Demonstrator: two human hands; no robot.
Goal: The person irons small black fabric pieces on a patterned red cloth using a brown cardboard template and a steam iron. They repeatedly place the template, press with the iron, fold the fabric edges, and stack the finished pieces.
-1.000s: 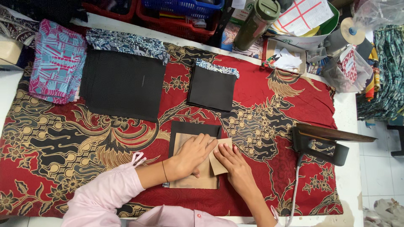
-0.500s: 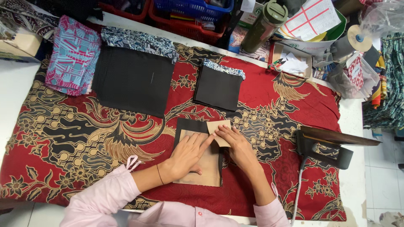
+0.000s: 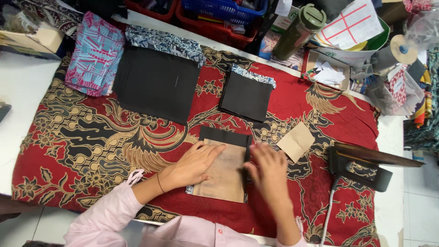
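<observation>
Brown paper template, rectangular, lies flat on a small black fabric piece whose top edge and right edge show around it; both rest near the front edge of a red, gold and black batik cloth that covers the white table. Left hand: open, fingers spread flat, palm pressing the template's left part. Right hand: blurred, fingers down at the template's right edge; whether it grips anything cannot be told. Smaller brown paper piece: loose on the batik cloth, just right of the right hand, apart from it. Large black fabric rectangle: farther back at left, a blue-and-white patterned strip along its top. Medium black square: back centre. Pink-and-teal patterned fabric: far left. Dark iron: right side, on the cloth. Green bottle and a tape roll: at the back right.
</observation>
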